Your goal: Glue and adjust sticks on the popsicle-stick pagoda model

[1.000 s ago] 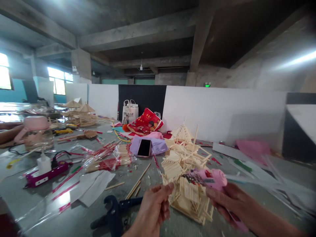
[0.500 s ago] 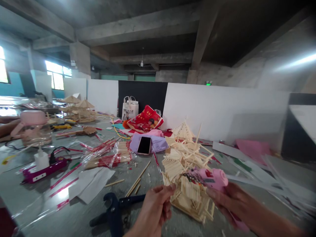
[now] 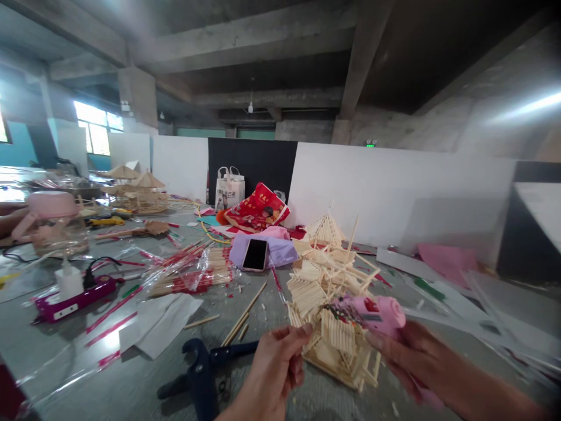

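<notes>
A model building of glued wooden sticks (image 3: 333,292) stands on the grey table (image 3: 109,386) in front of me. My right hand (image 3: 416,359) grips a pink glue gun (image 3: 372,313), its nozzle pointing left at the model's lower front panel. My left hand (image 3: 274,365) pinches a thin part at the model's near left corner with fingertips together. What exactly sits between those fingers is too small to tell.
Blue-handled cutters (image 3: 201,374) lie by my left wrist. Loose sticks (image 3: 243,318), wrapped stick bundles (image 3: 193,272), white paper (image 3: 162,321), a purple power strip (image 3: 74,295), a phone (image 3: 255,254) on purple cloth, a pink-lidded jar (image 3: 55,222) and other stick models (image 3: 135,193) lie around.
The view has drifted slightly, so the table things sit a little higher and left. Both hands stay at the model, the glue gun still aimed at its front.
</notes>
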`<state>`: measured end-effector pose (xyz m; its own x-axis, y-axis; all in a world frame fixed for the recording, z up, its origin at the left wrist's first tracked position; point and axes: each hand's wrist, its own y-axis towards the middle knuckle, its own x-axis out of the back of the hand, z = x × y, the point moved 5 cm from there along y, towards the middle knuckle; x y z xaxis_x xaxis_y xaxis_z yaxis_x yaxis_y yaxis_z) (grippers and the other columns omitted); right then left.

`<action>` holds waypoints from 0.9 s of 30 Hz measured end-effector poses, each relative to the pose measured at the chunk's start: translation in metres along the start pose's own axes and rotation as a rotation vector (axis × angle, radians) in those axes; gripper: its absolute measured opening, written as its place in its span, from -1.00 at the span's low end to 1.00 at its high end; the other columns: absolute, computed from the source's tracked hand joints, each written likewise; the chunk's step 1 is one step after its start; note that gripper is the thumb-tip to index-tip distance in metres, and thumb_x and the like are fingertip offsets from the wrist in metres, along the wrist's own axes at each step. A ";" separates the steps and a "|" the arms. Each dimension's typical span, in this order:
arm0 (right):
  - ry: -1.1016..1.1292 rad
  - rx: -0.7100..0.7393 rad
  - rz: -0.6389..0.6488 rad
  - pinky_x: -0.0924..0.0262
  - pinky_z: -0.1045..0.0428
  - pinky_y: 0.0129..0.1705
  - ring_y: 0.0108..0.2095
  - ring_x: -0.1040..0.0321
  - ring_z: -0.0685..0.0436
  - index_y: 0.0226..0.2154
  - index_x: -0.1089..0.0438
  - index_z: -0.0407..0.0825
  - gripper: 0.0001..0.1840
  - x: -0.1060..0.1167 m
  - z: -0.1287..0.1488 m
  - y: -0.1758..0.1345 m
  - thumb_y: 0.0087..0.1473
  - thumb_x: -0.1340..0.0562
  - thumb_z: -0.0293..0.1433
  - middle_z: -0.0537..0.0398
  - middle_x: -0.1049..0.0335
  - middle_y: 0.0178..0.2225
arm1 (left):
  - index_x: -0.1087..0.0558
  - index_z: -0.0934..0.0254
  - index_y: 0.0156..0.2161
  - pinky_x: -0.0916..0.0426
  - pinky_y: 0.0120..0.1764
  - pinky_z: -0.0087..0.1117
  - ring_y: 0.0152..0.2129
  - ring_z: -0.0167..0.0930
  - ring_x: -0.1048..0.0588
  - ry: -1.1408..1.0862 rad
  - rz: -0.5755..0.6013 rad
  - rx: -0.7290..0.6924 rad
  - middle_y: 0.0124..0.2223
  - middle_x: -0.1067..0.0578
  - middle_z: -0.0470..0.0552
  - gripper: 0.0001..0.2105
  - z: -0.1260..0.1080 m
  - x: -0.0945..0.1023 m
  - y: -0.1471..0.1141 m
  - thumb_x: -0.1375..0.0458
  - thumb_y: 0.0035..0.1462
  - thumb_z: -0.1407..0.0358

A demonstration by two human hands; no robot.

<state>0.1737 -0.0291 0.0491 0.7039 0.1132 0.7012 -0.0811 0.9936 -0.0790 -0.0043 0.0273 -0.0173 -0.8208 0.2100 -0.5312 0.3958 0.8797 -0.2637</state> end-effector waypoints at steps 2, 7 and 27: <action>-0.042 -0.002 -0.013 -0.12 0.11 -0.48 -0.63 -0.11 0.02 -0.54 -0.08 -0.06 -0.34 0.001 0.003 -0.001 0.03 0.09 0.22 0.18 -0.09 -0.68 | -0.17 0.25 -0.61 0.11 -0.68 -0.55 -0.78 -0.65 -0.03 -0.003 0.008 -0.004 -0.71 -0.09 -0.27 -0.63 0.000 -0.001 0.000 -0.29 -0.25 0.13; -0.153 -0.026 -0.032 -0.12 0.06 -0.40 -0.57 -0.13 -0.03 -0.55 -0.10 -0.06 -0.34 0.003 0.004 -0.003 0.00 0.14 0.21 0.14 -0.12 -0.65 | -0.20 0.26 -0.62 0.13 -0.70 -0.55 -0.81 -0.65 -0.03 0.007 -0.004 -0.005 -0.73 -0.11 -0.27 -0.64 0.002 -0.001 0.001 -0.29 -0.26 0.12; -0.212 0.188 -0.170 -0.11 -0.04 0.01 -0.07 -0.14 -0.22 -0.19 -0.31 0.08 -0.61 0.008 0.009 -0.012 0.11 -0.03 -0.02 0.05 -0.21 -0.13 | -0.18 0.26 -0.62 0.15 -0.70 -0.56 -0.81 -0.66 -0.01 -0.007 0.014 -0.004 -0.73 -0.09 -0.27 -0.64 0.006 0.000 0.001 -0.29 -0.23 0.15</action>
<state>0.1741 -0.0398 0.0625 0.5579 -0.0768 0.8263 -0.1180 0.9783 0.1706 -0.0016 0.0261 -0.0228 -0.8121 0.2192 -0.5408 0.4056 0.8783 -0.2531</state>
